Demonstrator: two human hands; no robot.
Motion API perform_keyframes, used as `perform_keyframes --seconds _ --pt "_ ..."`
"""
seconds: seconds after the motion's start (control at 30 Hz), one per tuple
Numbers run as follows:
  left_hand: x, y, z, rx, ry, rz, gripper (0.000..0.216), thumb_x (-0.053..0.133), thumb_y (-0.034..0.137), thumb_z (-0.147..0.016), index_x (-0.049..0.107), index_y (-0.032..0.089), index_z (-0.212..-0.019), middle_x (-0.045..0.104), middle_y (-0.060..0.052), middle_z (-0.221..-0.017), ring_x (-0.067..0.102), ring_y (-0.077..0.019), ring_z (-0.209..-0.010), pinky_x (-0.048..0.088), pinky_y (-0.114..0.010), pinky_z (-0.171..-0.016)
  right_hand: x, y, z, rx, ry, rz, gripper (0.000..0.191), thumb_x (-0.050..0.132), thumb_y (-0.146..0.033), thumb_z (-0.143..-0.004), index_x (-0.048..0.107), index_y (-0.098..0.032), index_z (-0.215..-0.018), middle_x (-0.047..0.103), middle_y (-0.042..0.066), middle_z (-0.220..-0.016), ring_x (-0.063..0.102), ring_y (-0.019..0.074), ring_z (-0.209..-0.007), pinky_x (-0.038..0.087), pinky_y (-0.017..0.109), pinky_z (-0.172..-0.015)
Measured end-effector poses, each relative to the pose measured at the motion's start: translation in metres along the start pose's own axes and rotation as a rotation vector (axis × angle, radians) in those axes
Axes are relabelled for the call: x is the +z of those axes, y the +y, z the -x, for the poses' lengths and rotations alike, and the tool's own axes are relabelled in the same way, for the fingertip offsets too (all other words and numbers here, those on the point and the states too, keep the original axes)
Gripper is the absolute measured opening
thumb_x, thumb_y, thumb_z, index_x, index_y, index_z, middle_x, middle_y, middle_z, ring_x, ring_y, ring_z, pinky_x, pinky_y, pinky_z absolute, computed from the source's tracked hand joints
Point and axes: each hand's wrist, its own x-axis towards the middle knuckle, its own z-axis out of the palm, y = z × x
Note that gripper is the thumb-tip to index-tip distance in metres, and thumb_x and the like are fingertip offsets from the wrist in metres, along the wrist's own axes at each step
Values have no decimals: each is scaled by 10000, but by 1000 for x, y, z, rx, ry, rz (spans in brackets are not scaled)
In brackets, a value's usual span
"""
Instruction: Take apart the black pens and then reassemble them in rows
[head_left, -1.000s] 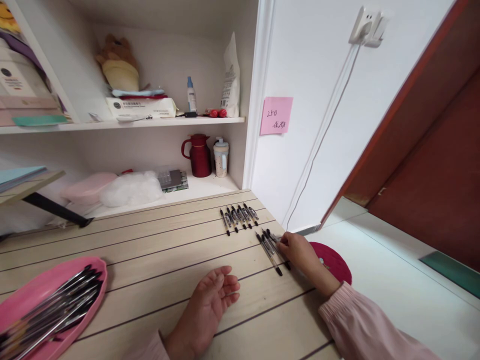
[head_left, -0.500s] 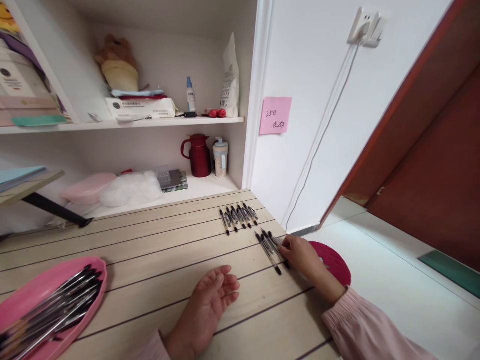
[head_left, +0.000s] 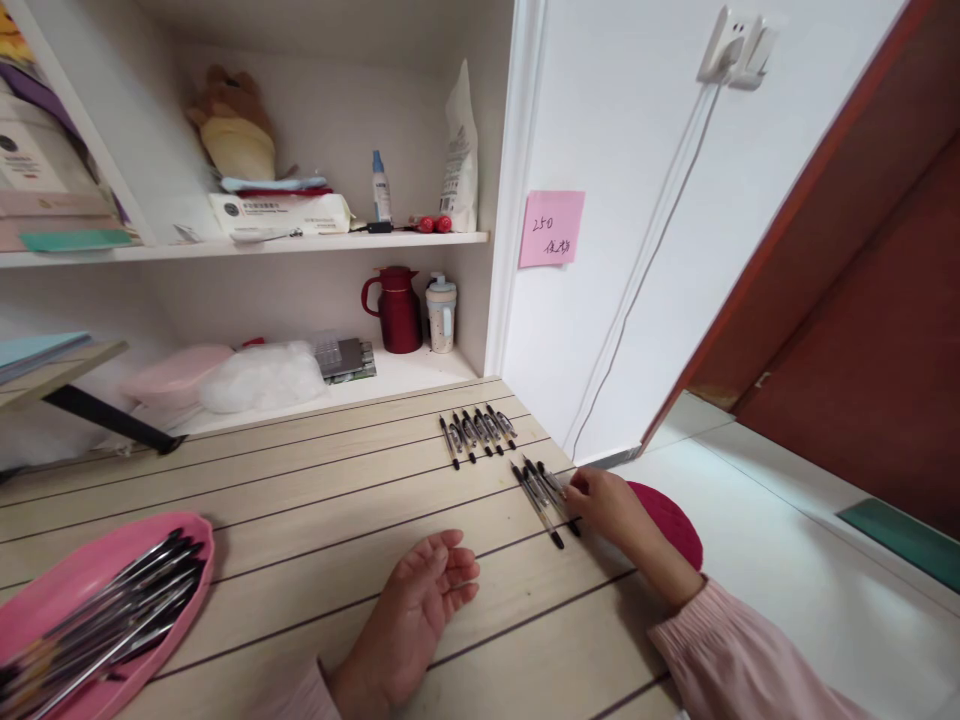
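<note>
My left hand rests palm up above the slatted wooden table, fingers loosely apart and holding nothing. At the table's right edge my right hand is closed at the end of a pen, the rightmost of a small group; its fingers cover the pen's lower end. Beside it lie other clear pens with black caps, including a pen on the near side. Farther back, a neat row of pens lies side by side. A pink oval tray at the left holds many more pens.
Behind the table stands a white shelf with a red jug, a cup and a plastic bag. A dark pink round seat is below the right edge. A white cable hangs along the wall.
My right hand has shifted slightly right, showing a little more of the pen by its fingers. My left hand and the row of pens have stayed put.
</note>
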Motion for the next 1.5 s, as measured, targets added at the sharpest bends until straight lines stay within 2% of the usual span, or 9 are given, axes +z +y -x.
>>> perform_keyframes --seconds 0.3,0.7,0.87,1.17,1.27,1.33,1.4,1.5 --pt "0 -1 0 3 11 6 219 580 270 -779 623 149 -956 639 -85 -854 581 -172 -808 426 -326 -770 -8 15 -2 23 37 37 208 424 -195 -736 613 -173 -651 645 57 -658 548 160 -607 292 244 -524" --pt "1 0 1 12 -5 -1 211 572 269 -786 613 148 -954 636 -81 -844 580 -168 -802 427 -321 -768 5 5 4 -25 -44 -11 254 396 -180 -775 649 -158 -785 673 78 -771 592 175 -712 345 240 -592" --pt "1 0 0 14 -2 2 228 597 275 -766 613 138 -948 636 -84 -833 581 -167 -788 432 -317 -753 7 2 6 -49 -21 -3 286 379 -141 -774 656 -162 -844 679 87 -816 604 189 -763 366 244 -636" --pt "3 1 3 33 -3 -67 227 573 289 -779 597 155 -961 632 -75 -846 588 -161 -789 433 -313 -756 3 1 9 -61 30 -6 297 373 -114 -759 656 -159 -836 677 92 -800 604 195 -776 373 248 -650" --pt "3 14 7 70 -2 -219 247 555 319 -782 586 163 -971 631 -59 -818 589 -157 -759 442 -306 -731 -5 -6 15 -88 62 -4 298 351 -135 -774 638 -163 -849 672 88 -789 605 202 -760 376 261 -641" --pt "1 34 13 134 33 -420 267 551 342 -773 583 166 -970 635 -50 -793 590 -160 -736 447 -310 -727 -11 -17 24 -134 57 -34 297 331 -157 -791 621 -174 -851 667 74 -770 604 198 -717 377 266 -623" --pt "-7 65 22 246 126 -732 297 545 359 -758 583 167 -981 652 -60 -822 597 -184 -780 443 -329 -773 -13 -33 37 -197 32 -89 282 327 -188 -805 605 -184 -857 662 61 -758 601 195 -688 378 267 -601" --pt "-35 122 45 458 380 -1384 320 486 352 -764 587 170 -1006 638 -104 -1031 559 -248 -976 399 -372 -869 -6 -65 65 -307 -43 -191 277 330 -197 -811 596 -190 -890 667 57 -783 606 192 -717 386 267 -626"
